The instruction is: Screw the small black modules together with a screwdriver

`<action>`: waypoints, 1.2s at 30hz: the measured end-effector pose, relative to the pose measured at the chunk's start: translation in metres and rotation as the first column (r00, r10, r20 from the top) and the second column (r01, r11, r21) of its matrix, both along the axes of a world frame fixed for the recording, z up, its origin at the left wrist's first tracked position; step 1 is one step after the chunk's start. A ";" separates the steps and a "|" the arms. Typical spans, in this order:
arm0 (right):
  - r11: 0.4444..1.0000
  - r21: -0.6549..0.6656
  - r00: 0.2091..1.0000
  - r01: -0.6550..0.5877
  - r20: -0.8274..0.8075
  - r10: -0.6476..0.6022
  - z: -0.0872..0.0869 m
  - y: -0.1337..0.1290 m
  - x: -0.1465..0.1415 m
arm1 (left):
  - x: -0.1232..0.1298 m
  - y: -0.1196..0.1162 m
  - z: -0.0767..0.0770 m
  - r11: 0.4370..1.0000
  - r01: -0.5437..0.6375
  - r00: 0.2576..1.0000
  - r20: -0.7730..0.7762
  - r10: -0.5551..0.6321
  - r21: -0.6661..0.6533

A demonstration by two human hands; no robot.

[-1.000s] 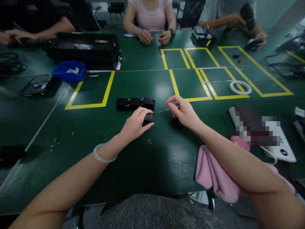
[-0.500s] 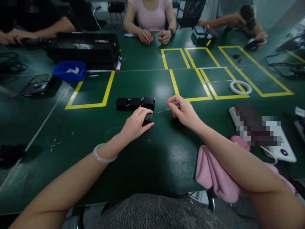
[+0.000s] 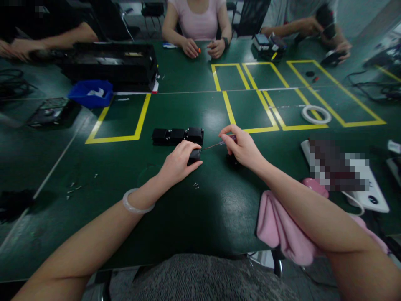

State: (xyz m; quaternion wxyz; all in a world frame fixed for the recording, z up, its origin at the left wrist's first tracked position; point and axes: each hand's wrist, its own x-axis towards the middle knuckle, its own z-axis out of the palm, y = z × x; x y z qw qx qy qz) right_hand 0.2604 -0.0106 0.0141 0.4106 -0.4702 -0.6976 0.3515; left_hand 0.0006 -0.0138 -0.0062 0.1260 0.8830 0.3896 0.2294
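My left hand [image 3: 179, 162] is closed around a small black block-shaped part [image 3: 194, 155] on the table, its fingers covering much of it. Between the fingers of my right hand [image 3: 239, 144] is a screwdriver [image 3: 223, 143], its thin shaft pointing left, with the tip at the block's right end. Another black part [image 3: 232, 159] lies partly hidden under my right hand. Just beyond my left hand, three black blocks [image 3: 177, 136] stand in a row. Several small screws [image 3: 196, 185] lie on the near side of the held block, and more screws [image 3: 74, 188] are scattered farther left.
A blue bin [image 3: 90, 93] and a long black case [image 3: 109, 67] stand at the back left. On the right are a white tape roll [image 3: 316, 114], a pink cloth [image 3: 278, 225] and a white power strip [image 3: 372, 196]. Co-workers' hands [image 3: 203, 48] rest across the table.
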 end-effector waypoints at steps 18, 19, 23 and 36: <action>0.998 0.062 1.000 -0.011 -0.019 0.013 0.003 -0.001 -0.001 | 0.000 0.000 0.001 1.000 0.008 1.000 0.000 -0.008 0.007; 0.998 0.062 1.000 -0.011 -0.020 0.013 0.003 -0.001 -0.001 | 0.000 0.000 0.001 1.000 0.008 1.000 0.001 -0.008 0.008; 1.000 0.018 1.000 -0.006 -0.024 0.007 0.001 0.000 0.000 | 0.000 -0.001 0.000 1.000 0.002 1.000 0.004 -0.002 0.007; 0.999 0.042 1.000 -0.015 -0.001 0.015 -0.001 0.001 0.001 | 0.001 0.000 0.001 1.000 0.008 1.000 -0.002 -0.008 0.025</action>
